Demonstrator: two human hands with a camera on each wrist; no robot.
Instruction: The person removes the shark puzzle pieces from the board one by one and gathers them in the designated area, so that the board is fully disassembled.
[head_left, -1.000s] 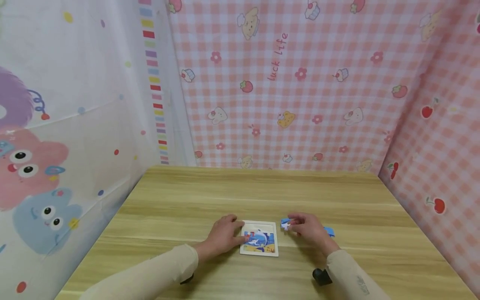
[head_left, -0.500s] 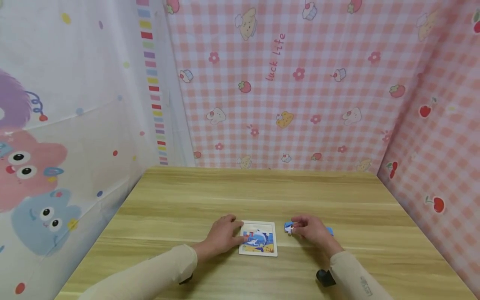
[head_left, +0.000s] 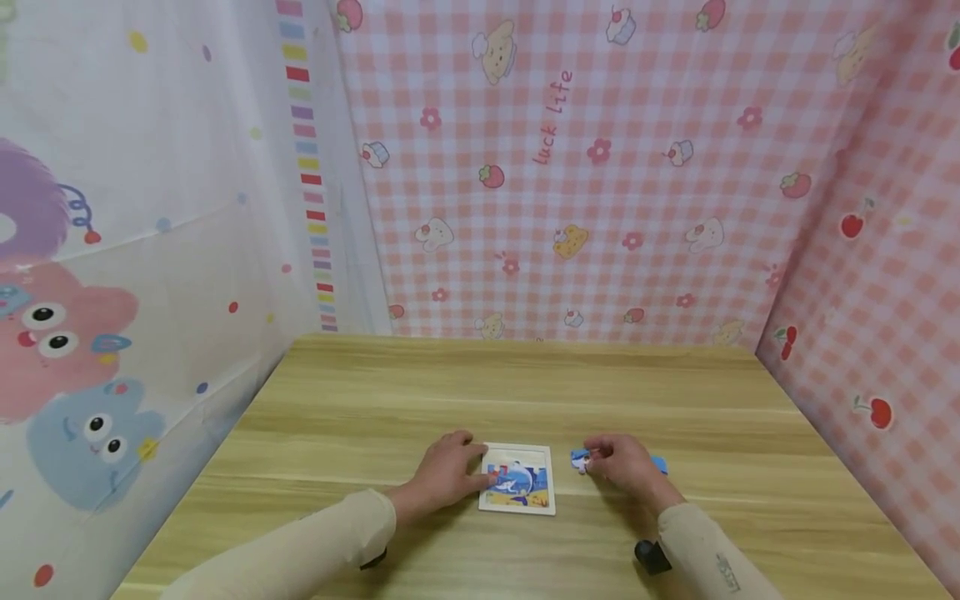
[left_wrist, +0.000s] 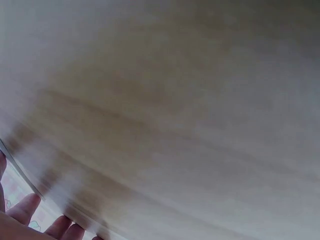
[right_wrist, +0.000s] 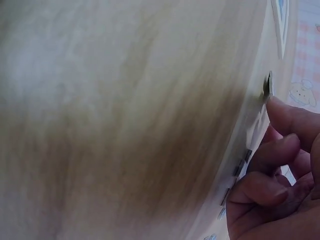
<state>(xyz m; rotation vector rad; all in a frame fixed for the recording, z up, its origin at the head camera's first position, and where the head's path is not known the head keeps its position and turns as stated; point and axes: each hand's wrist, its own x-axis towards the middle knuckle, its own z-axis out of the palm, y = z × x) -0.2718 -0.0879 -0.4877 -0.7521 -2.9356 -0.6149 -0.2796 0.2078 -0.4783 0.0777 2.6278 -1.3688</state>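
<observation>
In the head view a square jigsaw puzzle (head_left: 528, 482) in a white frame (head_left: 517, 509) lies on the table, its lower part filled with a dolphin and sea picture and its upper strip pale. My left hand (head_left: 448, 469) rests at its left side, thumb over the picture's edge and a finger at the upper left corner. To the right, my right hand (head_left: 624, 461) pinches a blue and white puzzle piece (head_left: 580, 461) by its edge; the right wrist view shows the piece (right_wrist: 271, 82) side-on at the fingertips. Other blue pieces (head_left: 660, 464) are partly hidden behind the right hand.
Several pieces (right_wrist: 239, 167) lie on the table beside the right fingers in the right wrist view. The wooden table (head_left: 450, 375) meets patterned cloth (head_left: 600, 192) at the back and sides. A black wrist device (head_left: 651, 556) hangs under the right sleeve.
My right hand has shifted slightly right and down with the puzzle piece, which has tilted and turned a little. The left hand and the framed puzzle stay in place.
</observation>
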